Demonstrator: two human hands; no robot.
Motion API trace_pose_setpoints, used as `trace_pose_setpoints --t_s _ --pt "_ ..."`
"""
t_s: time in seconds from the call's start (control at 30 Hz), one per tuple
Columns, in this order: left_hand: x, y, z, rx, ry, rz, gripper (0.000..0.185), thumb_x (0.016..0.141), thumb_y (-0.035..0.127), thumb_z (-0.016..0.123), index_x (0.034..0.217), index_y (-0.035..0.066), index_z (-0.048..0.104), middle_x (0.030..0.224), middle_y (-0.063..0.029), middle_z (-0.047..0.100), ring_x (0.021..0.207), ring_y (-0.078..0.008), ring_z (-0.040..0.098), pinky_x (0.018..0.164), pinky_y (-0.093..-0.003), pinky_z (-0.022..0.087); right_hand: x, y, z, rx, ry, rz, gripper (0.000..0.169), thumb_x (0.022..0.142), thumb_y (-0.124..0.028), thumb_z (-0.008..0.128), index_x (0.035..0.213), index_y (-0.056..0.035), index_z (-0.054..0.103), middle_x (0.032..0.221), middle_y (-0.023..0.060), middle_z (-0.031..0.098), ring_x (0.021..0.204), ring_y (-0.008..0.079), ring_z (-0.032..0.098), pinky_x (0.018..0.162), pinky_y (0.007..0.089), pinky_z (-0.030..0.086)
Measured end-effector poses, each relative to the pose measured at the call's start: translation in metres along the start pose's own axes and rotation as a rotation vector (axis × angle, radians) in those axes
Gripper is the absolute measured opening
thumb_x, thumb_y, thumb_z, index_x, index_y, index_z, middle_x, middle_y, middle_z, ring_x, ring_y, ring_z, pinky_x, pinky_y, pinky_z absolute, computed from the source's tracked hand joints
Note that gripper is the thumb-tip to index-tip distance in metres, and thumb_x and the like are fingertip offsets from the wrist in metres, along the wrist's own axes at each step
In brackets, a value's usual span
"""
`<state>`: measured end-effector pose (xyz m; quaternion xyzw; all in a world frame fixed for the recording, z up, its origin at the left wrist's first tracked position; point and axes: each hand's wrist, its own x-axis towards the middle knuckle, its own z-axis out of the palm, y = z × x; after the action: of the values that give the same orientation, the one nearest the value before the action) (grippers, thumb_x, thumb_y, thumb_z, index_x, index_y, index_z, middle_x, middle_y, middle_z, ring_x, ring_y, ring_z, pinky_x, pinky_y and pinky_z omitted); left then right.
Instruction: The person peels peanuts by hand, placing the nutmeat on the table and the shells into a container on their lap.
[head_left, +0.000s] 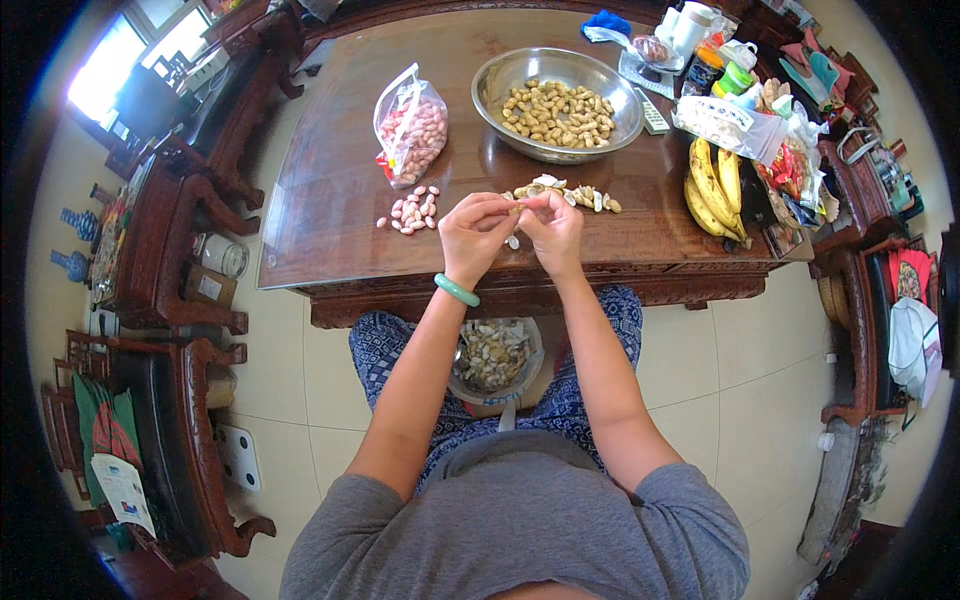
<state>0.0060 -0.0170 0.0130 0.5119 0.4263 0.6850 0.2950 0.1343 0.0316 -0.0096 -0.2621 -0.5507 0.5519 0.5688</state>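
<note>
My left hand (477, 225) and my right hand (553, 229) meet over the front of the wooden table, their fingertips pinching a peanut (517, 211) between them. Fingers mostly cover it, so whether its shell is split is hard to tell. Just behind my hands lie empty peanut shells (598, 200) with a few whole pods. Left of my left hand is a small heap of pink shelled peanuts (411, 212). Farther back stands a clear zip bag (412, 131) of shelled peanuts. A stainless steel basin (555, 150) holds many unshelled peanuts (559, 112).
Between my knees is a lined bin (491, 360) of discarded shells. Bananas (712, 187) lie at the table's right, near a remote control (652, 112) and a filled plastic bag (724, 124). Jars and packets crowd the far right corner. Carved wooden chairs (191, 442) flank the table.
</note>
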Motion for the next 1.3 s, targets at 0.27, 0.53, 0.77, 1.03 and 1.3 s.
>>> trace_pose_setpoints --t_s 0.27,0.53,0.77,1.03,1.3 --pt "0.003 0.002 0.000 0.047 0.056 0.014 0.013 0.085 -0.002 0.070 0.098 -0.005 0.073 0.097 -0.0083 0.069 0.083 -0.0114 0.065 0.072 -0.0210 0.052 0.002 -0.008 0.004 -0.009 -0.012 0.044 0.012 0.090 -0.004 0.067 0.099 0.0047 0.068 0.091 0.0018 0.067 0.079 0.0064 0.064 0.072 0.0214 0.052" --pt "0.002 -0.003 -0.004 0.269 0.053 -0.040 0.010 0.083 0.002 0.074 0.091 -0.004 0.072 0.085 -0.0052 0.072 0.076 -0.0076 0.064 0.070 -0.0219 0.054 -0.003 -0.007 0.009 -0.481 0.107 -0.154 0.012 0.077 -0.008 0.075 0.083 0.0006 0.069 0.067 0.0043 0.063 0.058 0.0086 0.056 0.056 0.0244 0.046" --pt "0.002 -0.005 -0.009 0.206 -0.044 -0.100 0.008 0.085 0.002 0.072 0.091 -0.003 0.072 0.084 -0.0016 0.071 0.073 -0.0053 0.062 0.067 -0.0195 0.052 -0.006 -0.009 0.009 -0.452 0.146 -0.124 0.013 0.075 -0.009 0.075 0.079 0.0011 0.069 0.064 0.0040 0.064 0.057 0.0072 0.056 0.054 0.0241 0.046" --pt "0.001 -0.011 -0.003 0.192 0.021 -0.059 0.010 0.083 0.001 0.074 0.091 -0.005 0.072 0.086 -0.0055 0.072 0.076 -0.0087 0.067 0.070 -0.0210 0.056 0.003 -0.008 0.004 -0.137 0.047 0.001 0.008 0.080 -0.004 0.070 0.083 0.0036 0.068 0.075 0.0044 0.068 0.066 0.0070 0.061 0.062 0.0231 0.052" --pt "0.002 -0.009 0.003 0.269 0.097 0.062 0.015 0.081 -0.001 0.072 0.096 -0.002 0.073 0.091 -0.0076 0.072 0.077 -0.0119 0.069 0.072 -0.0235 0.057 0.005 -0.002 0.003 -0.241 0.051 0.057 0.013 0.082 -0.006 0.072 0.089 0.0043 0.069 0.080 0.0064 0.070 0.070 0.0076 0.064 0.066 0.0236 0.054"
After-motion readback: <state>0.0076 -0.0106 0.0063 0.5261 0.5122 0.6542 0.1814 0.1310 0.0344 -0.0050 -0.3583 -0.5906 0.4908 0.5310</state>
